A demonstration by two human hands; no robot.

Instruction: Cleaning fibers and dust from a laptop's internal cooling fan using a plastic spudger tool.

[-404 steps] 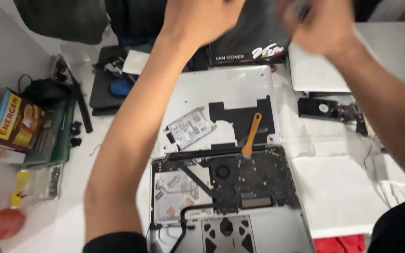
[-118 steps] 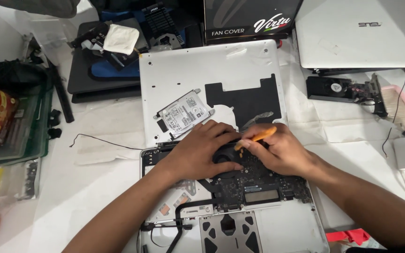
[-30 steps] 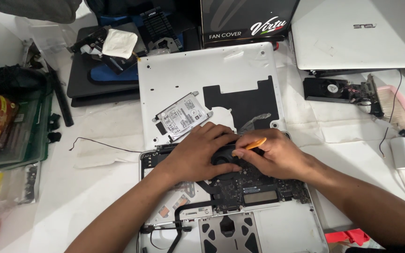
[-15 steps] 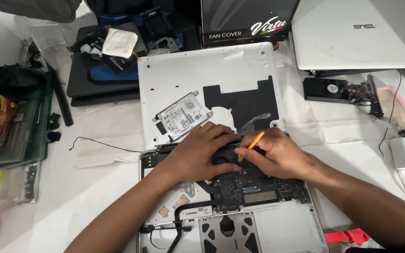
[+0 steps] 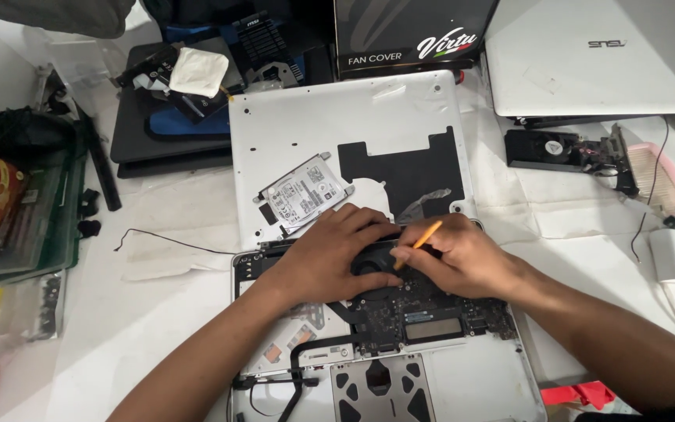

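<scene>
An opened white laptop (image 5: 478,383) lies bottom-up in front of me, its dark circuit board (image 5: 423,316) and black fan (image 5: 373,262) exposed. My left hand (image 5: 330,258) rests flat on the fan area, fingers pressing down. My right hand (image 5: 462,254) pinches a thin orange pry stick (image 5: 419,241), its tip down at the fan's right side. The laptop's removed white bottom cover (image 5: 306,117) lies just beyond, with a silver hard drive (image 5: 305,194) resting on it.
A closed white laptop (image 5: 587,55) sits at the far right, a loose black fan module (image 5: 552,148) below it. A black box (image 5: 412,35) stands at the back, dark laptops (image 5: 158,133) at the back left, a green tray (image 5: 48,227) at the left edge.
Between the earlier frames and now the orange stick tilted more upright in my right hand. My left hand stayed on the fan. Long before, both hands were raised above the bench.
</scene>
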